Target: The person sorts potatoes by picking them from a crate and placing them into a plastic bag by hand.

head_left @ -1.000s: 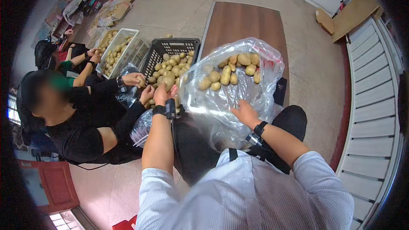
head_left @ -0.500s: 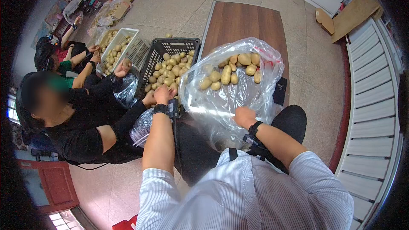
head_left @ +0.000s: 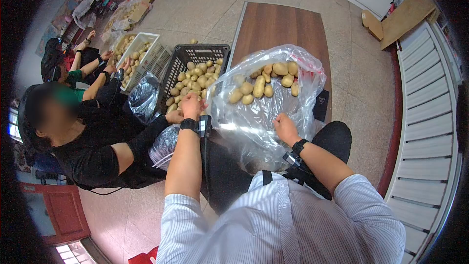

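Left hand over the black crate

Potatoes heap inside the crate; more lie in the clear bag to its right, on the tabletop. The left fingers are bent; whether they pinch a potato I cannot tell. Right of the crate, the right hand has its fingers curled at the bag, any pinch unclear. Best to cup each potato from below, clear of the co-worker's hand by the crate's near edge, and steady the bag meanwhile.
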A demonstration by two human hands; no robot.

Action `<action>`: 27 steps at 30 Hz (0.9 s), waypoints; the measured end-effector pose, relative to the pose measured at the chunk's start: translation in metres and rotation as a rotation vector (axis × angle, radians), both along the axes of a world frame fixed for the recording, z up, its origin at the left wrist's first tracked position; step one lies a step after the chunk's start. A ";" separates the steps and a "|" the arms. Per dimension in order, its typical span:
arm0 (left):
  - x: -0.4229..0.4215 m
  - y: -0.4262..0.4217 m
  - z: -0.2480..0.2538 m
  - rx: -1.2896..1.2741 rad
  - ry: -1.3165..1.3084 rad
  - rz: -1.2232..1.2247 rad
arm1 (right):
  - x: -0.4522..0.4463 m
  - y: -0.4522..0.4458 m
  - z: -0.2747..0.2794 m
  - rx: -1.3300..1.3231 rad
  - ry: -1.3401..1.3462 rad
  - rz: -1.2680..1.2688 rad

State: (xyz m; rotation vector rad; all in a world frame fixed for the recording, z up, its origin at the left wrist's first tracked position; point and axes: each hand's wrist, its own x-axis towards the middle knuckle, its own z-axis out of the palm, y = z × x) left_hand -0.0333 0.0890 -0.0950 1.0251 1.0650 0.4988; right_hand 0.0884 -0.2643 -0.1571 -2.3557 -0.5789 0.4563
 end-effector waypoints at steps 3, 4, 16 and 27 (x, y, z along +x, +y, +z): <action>0.001 -0.002 0.004 -0.008 -0.012 -0.046 | -0.011 0.010 0.035 -0.292 0.008 0.092; 0.002 -0.003 0.006 -0.007 -0.013 -0.047 | -0.015 0.014 0.048 -0.291 0.008 0.091; 0.009 -0.029 0.033 0.149 0.063 -0.137 | -0.009 0.020 0.038 -0.322 -0.041 0.268; 0.016 -0.034 0.026 0.036 0.113 -0.502 | 0.012 0.008 -0.005 -0.164 -0.136 0.409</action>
